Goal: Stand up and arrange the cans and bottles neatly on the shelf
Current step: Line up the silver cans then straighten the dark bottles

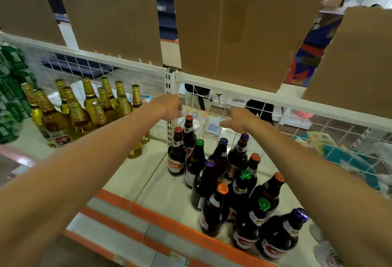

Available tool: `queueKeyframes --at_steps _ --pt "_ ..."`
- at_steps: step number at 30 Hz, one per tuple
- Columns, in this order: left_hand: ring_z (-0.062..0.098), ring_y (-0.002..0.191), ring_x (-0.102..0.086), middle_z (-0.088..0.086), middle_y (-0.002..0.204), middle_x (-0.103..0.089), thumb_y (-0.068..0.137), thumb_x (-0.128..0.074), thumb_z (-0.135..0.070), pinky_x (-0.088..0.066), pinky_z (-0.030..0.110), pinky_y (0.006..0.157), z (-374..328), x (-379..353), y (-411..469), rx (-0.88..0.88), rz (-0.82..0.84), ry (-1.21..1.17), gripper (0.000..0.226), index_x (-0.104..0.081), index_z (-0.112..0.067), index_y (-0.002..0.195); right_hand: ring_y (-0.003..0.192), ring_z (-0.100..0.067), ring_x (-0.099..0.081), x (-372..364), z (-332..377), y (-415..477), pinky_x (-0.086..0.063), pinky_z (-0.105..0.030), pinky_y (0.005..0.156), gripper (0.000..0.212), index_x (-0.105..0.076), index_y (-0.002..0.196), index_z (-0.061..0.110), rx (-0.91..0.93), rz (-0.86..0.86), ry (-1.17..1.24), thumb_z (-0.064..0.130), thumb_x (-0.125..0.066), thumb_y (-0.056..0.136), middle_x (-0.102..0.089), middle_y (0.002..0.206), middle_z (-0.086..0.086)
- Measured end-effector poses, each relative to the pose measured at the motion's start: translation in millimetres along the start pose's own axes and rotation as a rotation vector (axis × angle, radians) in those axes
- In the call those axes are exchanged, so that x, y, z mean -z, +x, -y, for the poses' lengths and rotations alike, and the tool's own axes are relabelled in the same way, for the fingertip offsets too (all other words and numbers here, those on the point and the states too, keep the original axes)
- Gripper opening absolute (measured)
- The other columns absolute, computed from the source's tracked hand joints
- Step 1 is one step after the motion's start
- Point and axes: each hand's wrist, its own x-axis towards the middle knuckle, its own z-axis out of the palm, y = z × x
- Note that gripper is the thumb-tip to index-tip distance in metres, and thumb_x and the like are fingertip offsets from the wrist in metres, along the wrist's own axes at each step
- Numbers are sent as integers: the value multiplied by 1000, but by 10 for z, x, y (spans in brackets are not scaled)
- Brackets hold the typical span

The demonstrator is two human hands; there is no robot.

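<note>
no word, brand or number can be read for certain anywhere. the dark brown bottles point(176, 156) on the right half of the shelf point(148, 182) carry white labels with a red band and pale lettering, and the golden bottles point(57, 126) toward its left end carry dark labels with red marks, but all of it is too blurred to spell out. a small paper tag point(178, 258) on the orange front edge of the shelf and two pale characters on the dark shirt point(317, 23) of a person behind the shelf are likewise illegible.
</note>
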Motion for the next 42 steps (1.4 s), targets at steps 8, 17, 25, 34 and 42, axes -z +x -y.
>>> queueKeyframes --at_steps 8,17,25,34,42 --pt "21 119 -53 -5 124 -60 82 -78 -36 -44 38 103 377 -287 441 -228 321 91 55 -60 -26 133 130 -31 -49 -224 523 393 -42 -38 104 61 -46 145 8 -71 45 12 43 -58 97 -49 146 -12" --pt "24 116 -59 5 131 -62 95 -64 -24 -47 41 101 741 -380 847 -366 86 -97 36 -62 -17 130 123 -27 -54 -417 1048 657 -45 -36 102 43 -61 133 15 -131 99 -28 33 -66 94 -58 138 -7" --pt "31 107 -62 9 117 -65 93 -63 -21 -52 38 86 418 -737 1028 -467 35 -104 25 -67 -13 116 103 -24 -57 -611 1249 643 -47 -34 89 43 -68 117 16 -72 321 -12 44 -71 85 -63 115 -4" --pt "29 95 -61 10 108 -64 91 -64 -15 -42 30 73 471 -875 1042 -467 -13 -181 16 -67 -12 107 77 -16 -50 -876 1241 619 -35 -25 64 24 -56 89 23 -2 159 17 41 -71 87 -50 81 7" --pt "29 87 -62 12 102 -66 86 -73 -20 -47 33 69 590 -796 1049 -400 2 -97 18 -67 -9 98 73 -20 -54 -886 1228 655 -34 -27 57 32 -49 68 25 -4 160 -1 41 -69 87 -54 73 4"
